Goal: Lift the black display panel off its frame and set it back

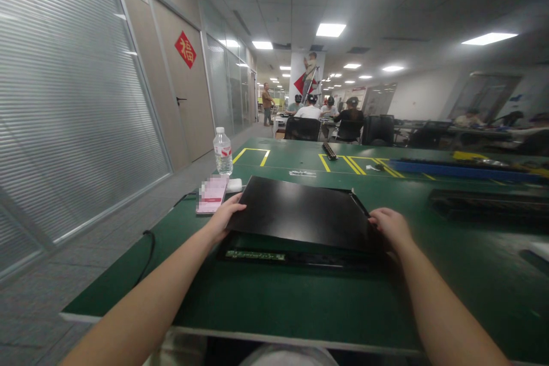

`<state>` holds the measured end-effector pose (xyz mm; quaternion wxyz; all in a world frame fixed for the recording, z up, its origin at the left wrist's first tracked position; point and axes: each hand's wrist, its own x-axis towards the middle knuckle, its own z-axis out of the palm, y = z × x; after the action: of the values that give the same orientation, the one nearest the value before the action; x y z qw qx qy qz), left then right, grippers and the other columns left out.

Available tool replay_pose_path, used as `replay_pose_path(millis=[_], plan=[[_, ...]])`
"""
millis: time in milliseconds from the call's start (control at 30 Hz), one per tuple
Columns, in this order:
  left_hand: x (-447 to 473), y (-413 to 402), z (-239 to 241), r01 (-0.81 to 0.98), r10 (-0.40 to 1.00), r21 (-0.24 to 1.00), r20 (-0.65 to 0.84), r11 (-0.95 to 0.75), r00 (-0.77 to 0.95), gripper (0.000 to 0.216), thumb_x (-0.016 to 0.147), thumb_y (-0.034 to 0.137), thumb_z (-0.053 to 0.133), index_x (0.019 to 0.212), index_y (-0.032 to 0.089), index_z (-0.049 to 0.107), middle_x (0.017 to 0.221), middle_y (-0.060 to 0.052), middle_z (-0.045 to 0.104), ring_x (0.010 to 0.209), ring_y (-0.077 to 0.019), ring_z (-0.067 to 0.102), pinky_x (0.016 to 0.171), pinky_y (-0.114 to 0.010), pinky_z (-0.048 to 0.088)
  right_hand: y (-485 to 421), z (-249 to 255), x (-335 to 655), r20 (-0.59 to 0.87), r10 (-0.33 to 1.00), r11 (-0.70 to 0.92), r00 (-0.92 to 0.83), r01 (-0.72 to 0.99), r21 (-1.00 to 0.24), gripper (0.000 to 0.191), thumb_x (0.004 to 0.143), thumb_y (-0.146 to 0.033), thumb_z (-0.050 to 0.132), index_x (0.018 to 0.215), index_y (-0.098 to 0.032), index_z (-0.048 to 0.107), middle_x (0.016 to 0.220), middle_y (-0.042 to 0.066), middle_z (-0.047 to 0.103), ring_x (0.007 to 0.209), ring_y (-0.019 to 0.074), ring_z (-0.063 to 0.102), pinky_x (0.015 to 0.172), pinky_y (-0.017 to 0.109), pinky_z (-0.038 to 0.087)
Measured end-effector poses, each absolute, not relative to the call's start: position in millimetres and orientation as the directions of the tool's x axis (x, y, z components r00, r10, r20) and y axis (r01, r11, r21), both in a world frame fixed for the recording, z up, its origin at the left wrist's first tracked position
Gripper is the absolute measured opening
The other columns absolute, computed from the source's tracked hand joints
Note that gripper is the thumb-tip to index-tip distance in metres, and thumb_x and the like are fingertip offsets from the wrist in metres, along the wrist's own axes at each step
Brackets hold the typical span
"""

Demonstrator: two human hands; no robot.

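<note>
Left hand (229, 216) and right hand (392, 226) grip opposite edges of a black panel (300, 209), center frame; an uneven pull could flex it.

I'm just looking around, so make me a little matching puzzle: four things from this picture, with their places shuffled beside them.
Things:
1. Black panel
2. Clear bottle
3. Green circuit strip
4. Red sign with a gold character

Places:
A. On the table, on the person's side of the panel
B. On the door
C. Between the person's left grip and right grip
D. Standing beyond the phone

Pairs: 1-C, 2-D, 3-A, 4-B
</note>
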<state>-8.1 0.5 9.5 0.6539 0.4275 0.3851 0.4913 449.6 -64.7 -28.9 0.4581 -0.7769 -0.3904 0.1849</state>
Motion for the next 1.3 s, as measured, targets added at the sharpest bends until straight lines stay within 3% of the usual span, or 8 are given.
replay_pose_path(millis=[467,667,933,1300], plan=[[-4,-1,10,-0.216,0.982,0.961,-0.154,0.174,0.106,0.045,0.070,0.007,0.065,0.113,0.015,0.057,0.073,-0.003,0.073,0.063,-0.0195,0.070,0.058,-0.027,0.053,-67,-25,450,0.059,0.771,-0.346,0.634,0.496,-0.796,0.026,0.069,-0.039,0.057,0.081,-0.021,0.073,0.084,0.007,0.076,0.061,0.0194,0.062,0.057,0.031,0.043],[-4,-3,14,-0.209,0.985,0.965,-0.138,0.158,0.106,0.042,0.070,0.007,0.064,0.111,0.016,0.056,0.074,-0.003,0.072,0.059,-0.0176,0.069,0.055,-0.025,0.052,-71,-18,446,0.087,0.779,-0.375,0.621,0.573,-0.729,0.024,0.070,-0.037,0.056,0.078,-0.022,0.073,0.083,0.007,0.076,0.073,0.0219,0.065,0.063,0.030,0.043],[-4,-5,14,-0.200,0.981,0.968,-0.126,0.154,0.147,0.043,0.071,0.008,0.066,0.111,0.018,0.055,0.079,-0.003,0.073,0.061,-0.0180,0.069,0.058,-0.026,0.054,-71,-16,444,0.145,0.790,-0.400,0.596,0.680,-0.615,0.022,0.072,-0.034,0.056,0.073,-0.022,0.074,0.078,0.007,0.074,0.072,0.0217,0.064,0.061,0.029,0.041],[-6,-3,11,-0.177,0.976,0.973,-0.119,0.152,0.184,0.046,0.070,0.008,0.072,0.113,0.017,0.060,0.081,-0.004,0.076,0.065,-0.0179,0.072,0.061,-0.026,0.057,-73,-14,440,0.169,0.798,-0.425,0.579,0.739,-0.522,0.025,0.075,-0.035,0.054,0.084,-0.023,0.074,0.085,0.007,0.074,0.077,0.0222,0.064,0.062,0.029,0.042]])
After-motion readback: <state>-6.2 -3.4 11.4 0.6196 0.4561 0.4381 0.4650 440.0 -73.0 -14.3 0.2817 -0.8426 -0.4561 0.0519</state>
